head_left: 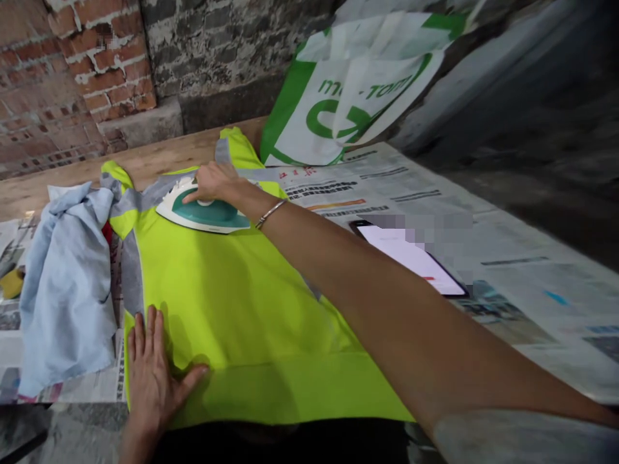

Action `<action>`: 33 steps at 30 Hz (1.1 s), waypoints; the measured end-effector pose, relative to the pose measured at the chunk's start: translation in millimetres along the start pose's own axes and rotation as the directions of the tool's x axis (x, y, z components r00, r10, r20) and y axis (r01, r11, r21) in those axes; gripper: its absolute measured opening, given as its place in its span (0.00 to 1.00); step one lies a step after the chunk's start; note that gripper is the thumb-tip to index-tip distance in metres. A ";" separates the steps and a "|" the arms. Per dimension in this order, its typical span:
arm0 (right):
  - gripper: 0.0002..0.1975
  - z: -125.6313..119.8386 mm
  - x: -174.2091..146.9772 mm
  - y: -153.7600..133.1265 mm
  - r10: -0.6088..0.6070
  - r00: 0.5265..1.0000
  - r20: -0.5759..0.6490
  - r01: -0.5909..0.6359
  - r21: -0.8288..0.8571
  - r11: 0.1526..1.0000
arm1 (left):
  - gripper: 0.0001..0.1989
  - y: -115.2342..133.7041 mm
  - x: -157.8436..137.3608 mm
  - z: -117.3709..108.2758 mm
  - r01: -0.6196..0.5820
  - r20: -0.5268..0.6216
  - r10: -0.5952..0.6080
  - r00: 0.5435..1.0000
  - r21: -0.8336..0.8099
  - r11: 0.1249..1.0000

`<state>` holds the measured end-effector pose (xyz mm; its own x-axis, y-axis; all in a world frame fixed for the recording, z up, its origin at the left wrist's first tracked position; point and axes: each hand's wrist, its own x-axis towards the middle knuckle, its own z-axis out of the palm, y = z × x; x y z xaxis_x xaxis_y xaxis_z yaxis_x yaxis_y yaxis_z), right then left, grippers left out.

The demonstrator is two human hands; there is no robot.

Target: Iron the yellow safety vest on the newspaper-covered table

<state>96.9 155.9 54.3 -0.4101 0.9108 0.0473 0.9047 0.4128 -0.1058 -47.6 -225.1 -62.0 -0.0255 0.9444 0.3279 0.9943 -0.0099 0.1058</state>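
A bright yellow-green garment (232, 290) with grey bands lies spread on the newspaper-covered table. My right hand (215, 180) is closed around the handle of a teal and white iron (213, 216), which rests on the upper part of the garment, its pointed end toward the left. The handle is mostly hidden by my fingers. Near the garment's lower left corner, my left hand (153, 380) lies flat on the cloth, fingers stretched out and thumb apart.
A crumpled light blue cloth (70, 283) lies left of the garment. Behind stands a green and white bag (358, 96) near the brick wall (106, 58). A phone (411, 258) with a lit screen lies on newspaper (507, 309) to the right. Something yellow (12, 282) sits at the far left.
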 end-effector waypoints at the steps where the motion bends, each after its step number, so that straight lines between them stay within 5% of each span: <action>1: 0.38 0.7 6.0 1.0 0.017 1.000 -0.016 -0.017 -0.001 1.000 | 0.58 0.2 -0.5 0.3 0.004 0.001 -0.004 1.000 0.002 1.000; 4: 0.38 -0.8 11.3 2.1 0.009 1.000 -0.004 -0.009 -0.014 1.000 | 0.59 1.1 -2.1 1.4 0.011 0.004 -0.011 1.000 0.007 1.000; 8: 0.34 -9.1 -11.7 -1.5 -0.157 0.980 0.123 0.162 -0.031 0.986 | 0.59 1.7 -3.1 3.0 0.028 0.002 -0.028 1.000 0.003 1.000; 12: 0.29 -19.3 -62.8 -10.8 -0.299 0.937 0.178 0.308 -0.022 0.951 | 0.60 0.6 -2.8 5.5 0.044 -0.016 -0.044 0.999 0.001 0.999; 23: 0.17 -43.1 -218.3 -19.6 -0.469 0.827 0.311 0.471 0.072 0.879 | 0.57 -11.6 -0.8 16.5 0.025 -0.097 -0.023 0.995 0.013 1.000; 28: 0.16 -40.9 -216.3 -14.6 -0.476 0.832 0.284 0.486 0.040 0.873 | 0.53 -15.4 -1.4 20.7 0.014 -0.127 -0.011 0.992 0.022 1.000; 33: 0.24 -32.9 -154.9 -0.8 -0.398 0.895 0.203 0.410 -0.018 0.912 | 0.53 -14.6 -0.1 19.7 -0.011 -0.129 0.016 0.992 0.040 0.999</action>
<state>163.4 14.5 79.7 -0.7503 0.6505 -0.1177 0.6592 0.7496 -0.0592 -60.0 -218.6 -82.1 -0.0226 0.8938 0.4480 0.9979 -0.0073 0.0649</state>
